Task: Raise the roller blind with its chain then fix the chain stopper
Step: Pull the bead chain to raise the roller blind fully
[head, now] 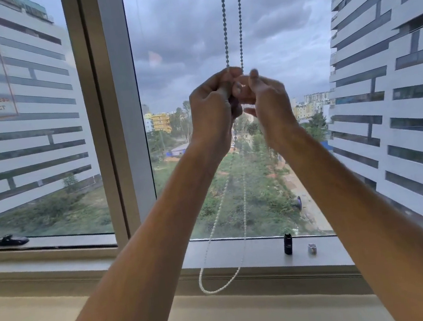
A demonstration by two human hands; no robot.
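A white bead chain (224,20) drops in two strands from the top of the window pane. Both strands run into my hands, which meet at mid-height in front of the glass. My left hand (212,109) is closed around the left strand. My right hand (263,95) pinches the chain between thumb and fingertips, right against the left hand; a small pale piece shows between the fingers, but it is blurred. Below the hands the chain's loop (218,266) hangs slack past the sill. The blind itself is out of view.
A grey window frame post (117,118) stands left of the chain. On the sill (256,253) stand a small black bottle (287,243) and a small white clip-like piece (312,248). A black window handle (9,240) lies at the lower left.
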